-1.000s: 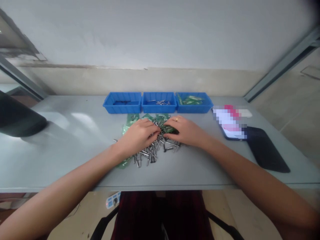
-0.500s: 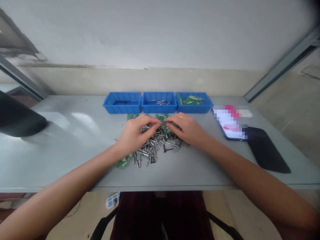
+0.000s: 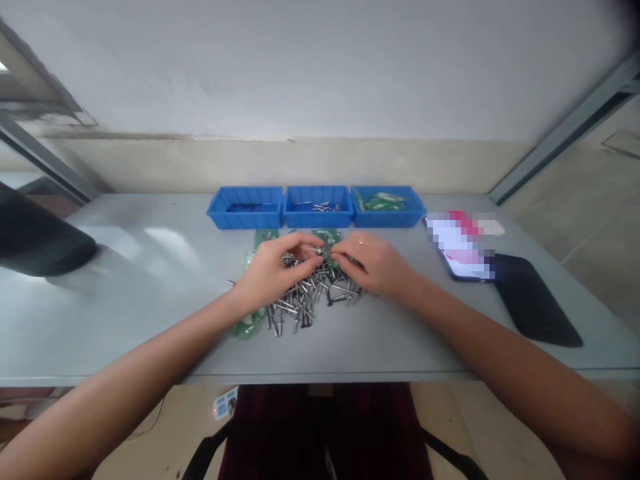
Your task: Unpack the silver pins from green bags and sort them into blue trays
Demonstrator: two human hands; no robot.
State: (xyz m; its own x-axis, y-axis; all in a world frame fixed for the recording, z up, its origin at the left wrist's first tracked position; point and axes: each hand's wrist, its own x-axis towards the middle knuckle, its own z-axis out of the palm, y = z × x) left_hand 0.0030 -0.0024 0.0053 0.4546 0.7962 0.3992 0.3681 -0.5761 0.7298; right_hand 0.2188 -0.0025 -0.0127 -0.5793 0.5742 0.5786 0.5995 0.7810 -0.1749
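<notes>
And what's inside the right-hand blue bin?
Green plastic packets lie in the blue bin. They cover much of its floor, so anything beneath them can't be seen.

parts of the central heap covered, edges cropped  
the bare left hand (image 3: 273, 268) and bare right hand (image 3: 376, 261) hide parts of the heap of thin silver metal pins (image 3: 303, 298) at centre; whether the left fingers grip the blurred silver sliver (image 3: 316, 250) beside them, or the right fingertips anything, is too small to tell. the left edge cuts the dark cylindrical object (image 3: 43, 233); blocky blurring hides the lit phone screen (image 3: 463, 250) at right.
</notes>
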